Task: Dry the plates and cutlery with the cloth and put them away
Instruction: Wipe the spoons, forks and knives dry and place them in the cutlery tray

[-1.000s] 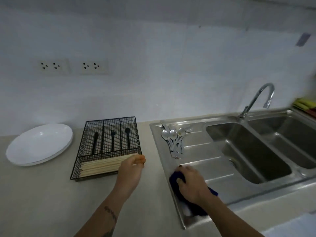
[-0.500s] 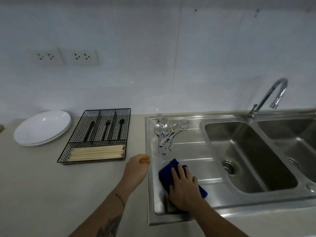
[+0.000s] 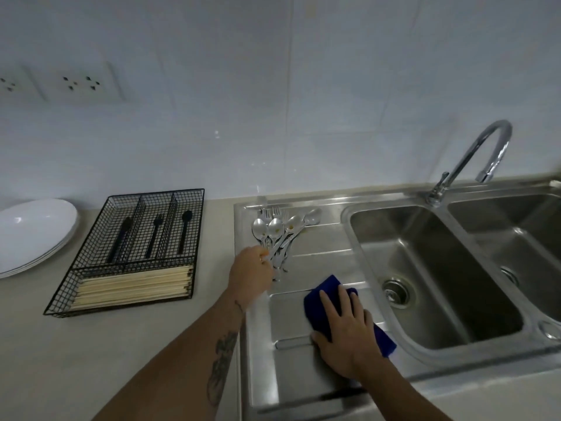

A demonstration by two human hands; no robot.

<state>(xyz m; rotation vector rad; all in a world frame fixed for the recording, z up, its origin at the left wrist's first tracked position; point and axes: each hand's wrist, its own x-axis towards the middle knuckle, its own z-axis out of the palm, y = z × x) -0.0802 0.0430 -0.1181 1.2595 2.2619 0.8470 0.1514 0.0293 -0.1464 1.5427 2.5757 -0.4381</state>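
Reaching over the steel drainboard (image 3: 321,247) with my left hand (image 3: 249,276), I have its fingers at the handle ends of the pile of spoons and forks (image 3: 277,235); whether they have closed on a handle I cannot tell, since my knuckles hide the tips. My right hand (image 3: 346,332) lies flat with fingers spread on the blue cloth (image 3: 321,294), pressing it on the drainboard nearer me. On the bench (image 3: 91,360) to the left sits the black wire cutlery tray (image 3: 127,256) with three dark utensils in its rear slots and wooden chopsticks (image 3: 133,287) in the front one. White plates (image 3: 33,232) are stacked at the far left.
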